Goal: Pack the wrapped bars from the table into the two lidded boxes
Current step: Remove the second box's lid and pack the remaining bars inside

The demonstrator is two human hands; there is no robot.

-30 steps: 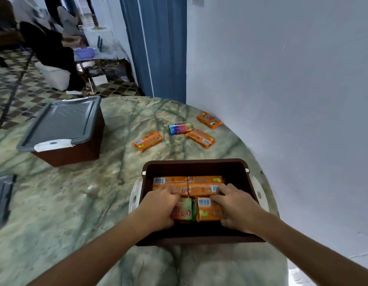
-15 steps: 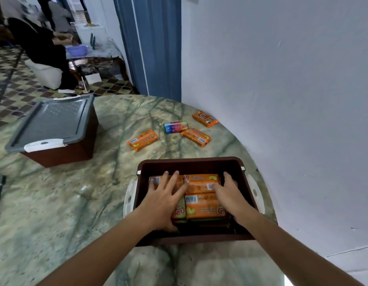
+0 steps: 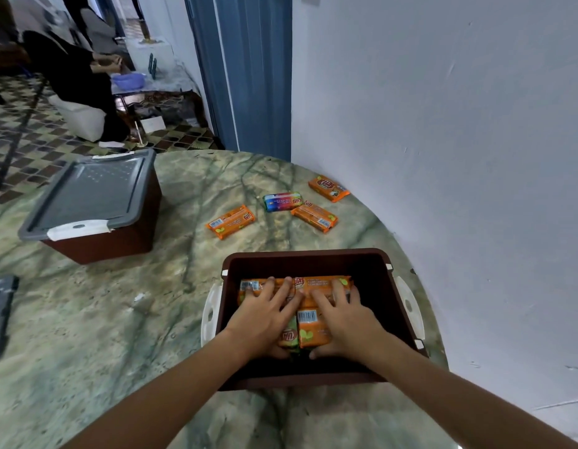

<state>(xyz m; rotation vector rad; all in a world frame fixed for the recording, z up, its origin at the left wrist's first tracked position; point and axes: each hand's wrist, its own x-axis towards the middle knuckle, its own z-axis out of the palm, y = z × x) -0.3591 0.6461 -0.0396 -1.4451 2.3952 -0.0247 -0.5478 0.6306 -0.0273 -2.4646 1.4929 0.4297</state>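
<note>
Head: packed bars (image 3: 323, 283) lengthwise left-right.

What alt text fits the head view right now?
Both hands, left and right, press flat on orange bars packed in an open brown box. Four bars lie beyond it on the marble table, and a lidded box stands far left.

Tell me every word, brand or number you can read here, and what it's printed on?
Red oval logos on the orange bars on the table and those in the open box: too blurred to read for certain.
Barcode labels, such as on the bar under the right hand: digits too small.
Multicoloured bar: print unreadable.
Lidded box: no text visible.
</note>
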